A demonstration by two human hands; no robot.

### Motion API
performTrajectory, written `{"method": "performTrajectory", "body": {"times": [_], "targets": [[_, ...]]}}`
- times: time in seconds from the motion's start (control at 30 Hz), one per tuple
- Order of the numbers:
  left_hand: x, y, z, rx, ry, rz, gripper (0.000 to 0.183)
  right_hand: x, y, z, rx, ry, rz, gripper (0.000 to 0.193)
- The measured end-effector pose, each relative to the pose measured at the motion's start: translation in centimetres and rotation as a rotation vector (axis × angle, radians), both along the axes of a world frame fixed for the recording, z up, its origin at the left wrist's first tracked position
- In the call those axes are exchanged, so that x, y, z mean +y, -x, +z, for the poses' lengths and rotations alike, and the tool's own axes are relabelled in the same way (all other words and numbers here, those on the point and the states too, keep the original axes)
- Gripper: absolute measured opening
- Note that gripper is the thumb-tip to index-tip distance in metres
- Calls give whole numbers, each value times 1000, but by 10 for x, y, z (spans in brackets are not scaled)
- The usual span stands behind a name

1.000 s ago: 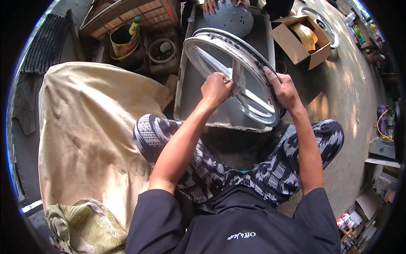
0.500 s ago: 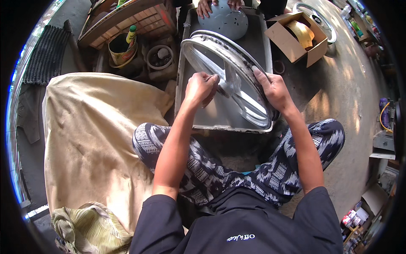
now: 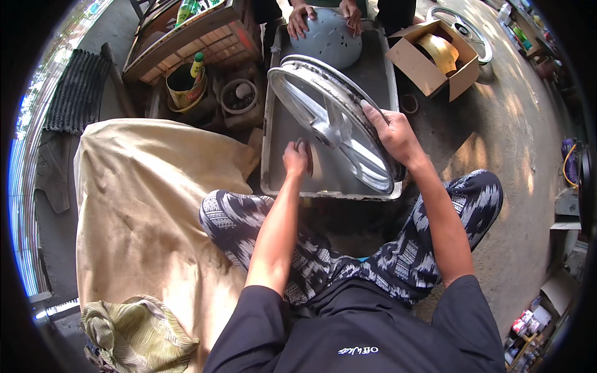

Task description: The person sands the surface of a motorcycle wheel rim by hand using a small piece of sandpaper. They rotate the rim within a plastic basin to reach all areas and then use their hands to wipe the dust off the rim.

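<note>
A silver spoked wheel rim (image 3: 320, 127) leans tilted in a shallow rectangular tub (image 3: 267, 168) of greyish water. My right hand (image 3: 398, 137) is closed round the wheel's right edge, thumb on the outer rim. Lower and to the left, my left hand (image 3: 296, 158) is closed on a dark brown piece of sandpaper (image 3: 309, 163), low over the water and apart from the wheel. Whether that hand touches the water I cannot tell.
Across the tub, another person's hands (image 3: 300, 20) rest on a grey rounded shell (image 3: 329, 40). A cardboard box (image 3: 420, 69) with a yellow roll stands right, before another wheel (image 3: 484, 43). Buckets (image 3: 239, 96) and a crate (image 3: 199, 53) stand left, beyond a tan cloth (image 3: 149, 199).
My left hand has moved down from beside the wheel's hub towards the water, with the sandpaper in it. My right hand keeps its hold; the wheel's top edge sits slightly lower in view.
</note>
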State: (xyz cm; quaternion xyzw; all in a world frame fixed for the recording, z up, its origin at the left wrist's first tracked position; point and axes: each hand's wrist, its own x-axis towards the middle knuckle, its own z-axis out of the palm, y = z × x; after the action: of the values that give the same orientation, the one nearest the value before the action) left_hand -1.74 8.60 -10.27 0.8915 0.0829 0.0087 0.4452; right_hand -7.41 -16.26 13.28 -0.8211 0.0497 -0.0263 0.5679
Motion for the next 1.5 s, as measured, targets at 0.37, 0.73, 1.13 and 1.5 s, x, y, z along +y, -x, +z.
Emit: {"method": "performTrajectory", "body": {"times": [0.37, 0.73, 1.13, 1.5], "targets": [[18, 31, -105, 521, -230, -270, 44, -37, 1, -16, 126, -144, -20, 58], [-12, -6, -19, 320, -84, -350, 33, -37, 3, -8, 134, -216, -15, 53], [-24, -37, 223, 156, -132, -558, 27, -12, -12, -10, -28, -80, -43, 55], [-48, -39, 148, -124, 233, -310, 48, 6, 5, -7, -39, -57, -45, 55]]}}
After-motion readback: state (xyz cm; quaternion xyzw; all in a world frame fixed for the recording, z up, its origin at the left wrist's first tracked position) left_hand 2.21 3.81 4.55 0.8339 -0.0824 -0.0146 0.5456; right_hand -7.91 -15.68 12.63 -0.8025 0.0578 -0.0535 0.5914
